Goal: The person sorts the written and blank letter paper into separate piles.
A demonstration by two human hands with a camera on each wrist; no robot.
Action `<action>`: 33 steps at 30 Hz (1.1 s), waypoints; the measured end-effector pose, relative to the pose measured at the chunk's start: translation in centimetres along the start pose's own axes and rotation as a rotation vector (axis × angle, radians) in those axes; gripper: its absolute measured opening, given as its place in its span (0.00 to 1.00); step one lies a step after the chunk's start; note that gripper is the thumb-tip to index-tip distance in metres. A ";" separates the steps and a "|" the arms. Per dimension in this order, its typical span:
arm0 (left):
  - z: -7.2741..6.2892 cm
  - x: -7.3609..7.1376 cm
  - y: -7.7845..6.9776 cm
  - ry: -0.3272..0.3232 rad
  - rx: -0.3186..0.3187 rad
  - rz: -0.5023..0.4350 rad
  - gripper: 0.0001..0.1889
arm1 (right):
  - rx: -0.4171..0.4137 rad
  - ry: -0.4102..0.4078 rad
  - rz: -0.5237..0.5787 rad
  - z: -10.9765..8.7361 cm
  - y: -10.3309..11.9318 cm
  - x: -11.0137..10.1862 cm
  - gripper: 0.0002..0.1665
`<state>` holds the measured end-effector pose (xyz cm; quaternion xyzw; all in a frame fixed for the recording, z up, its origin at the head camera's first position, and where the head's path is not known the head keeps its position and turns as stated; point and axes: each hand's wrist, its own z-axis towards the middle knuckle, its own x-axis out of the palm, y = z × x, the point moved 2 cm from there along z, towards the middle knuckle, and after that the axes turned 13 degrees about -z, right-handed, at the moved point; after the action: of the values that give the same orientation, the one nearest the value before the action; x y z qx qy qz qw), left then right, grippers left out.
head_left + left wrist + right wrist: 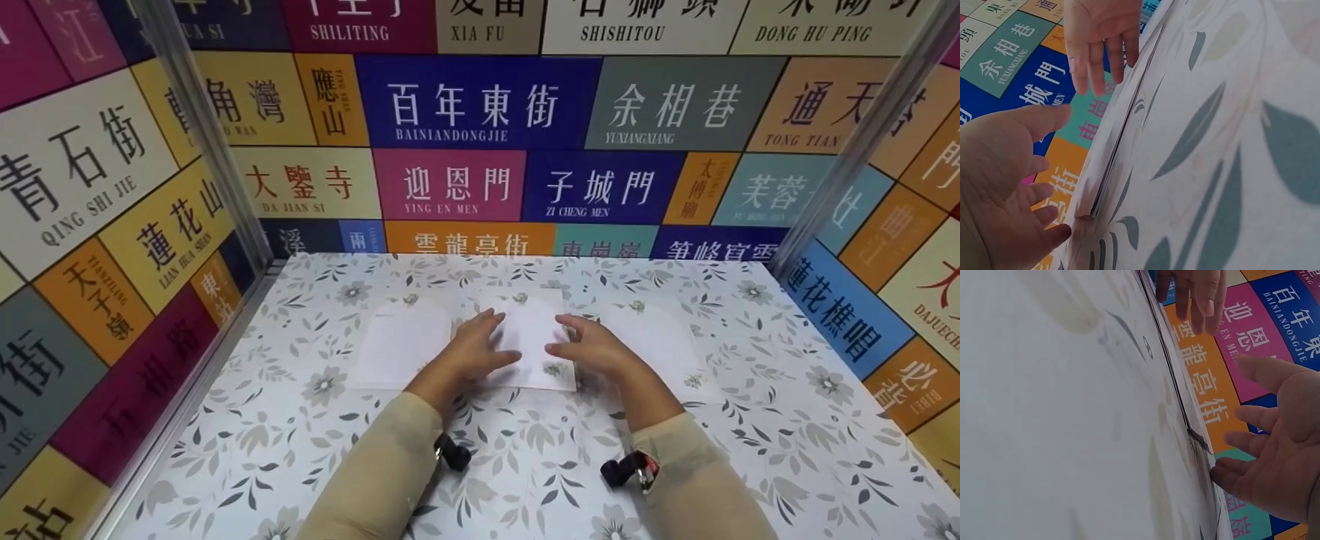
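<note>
In the head view, a white paper sheet (525, 341) with small floral prints at its top and lower right corner lies in the middle of the table. My left hand (478, 349) is at its left side and my right hand (596, 346) at its right side, palms facing each other with the fingers spread and loosely bent. Nothing is held in either hand. From the side, the left wrist view shows the left hand (1010, 174) beside a thin dark-edged layer (1123, 129) low on the table. The right wrist view shows the right hand (1275, 433) near a similar edge.
A similar white sheet (401, 345) lies to the left and another (652, 349) to the right. The table's cloth (540, 465) carries grey leaves and flowers. Colourful panels of street names (480, 105) stand behind, with metal posts (214, 127) at the corners.
</note>
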<state>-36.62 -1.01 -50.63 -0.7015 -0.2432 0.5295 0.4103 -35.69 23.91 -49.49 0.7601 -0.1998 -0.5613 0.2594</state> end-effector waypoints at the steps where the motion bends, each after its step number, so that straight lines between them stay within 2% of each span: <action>1: 0.0 0.1 0.1 0.028 0.004 0.029 0.47 | 0.000 0.013 -0.029 0.0 -0.1 0.1 0.50; 5: -0.2 0.3 0.4 0.114 -0.006 0.117 0.52 | -0.015 0.060 -0.135 -0.2 -0.3 0.2 0.54; 9: -0.5 0.6 0.7 0.151 -0.022 0.182 0.53 | -0.031 0.107 -0.210 -0.4 -0.3 0.3 0.57; 16: -0.8 1.0 0.7 0.148 -0.063 0.218 0.52 | -0.053 0.159 -0.280 -0.5 -0.4 0.4 0.56; 24: -0.6 1.0 0.7 0.140 0.000 0.311 0.50 | -0.094 0.149 -0.321 -0.4 -0.5 0.6 0.54; 29: -0.5 1.2 0.7 0.144 -0.030 0.300 0.49 | -0.085 0.149 -0.325 -0.5 -0.5 0.7 0.52; 33: -0.4 1.1 0.5 0.129 -0.013 0.318 0.47 | -0.077 0.136 -0.308 -0.5 -0.4 0.5 0.49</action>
<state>-35.96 -0.53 -51.66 -0.7663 -0.1057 0.5400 0.3318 -35.08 24.00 -49.98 0.8076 -0.0410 -0.5487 0.2122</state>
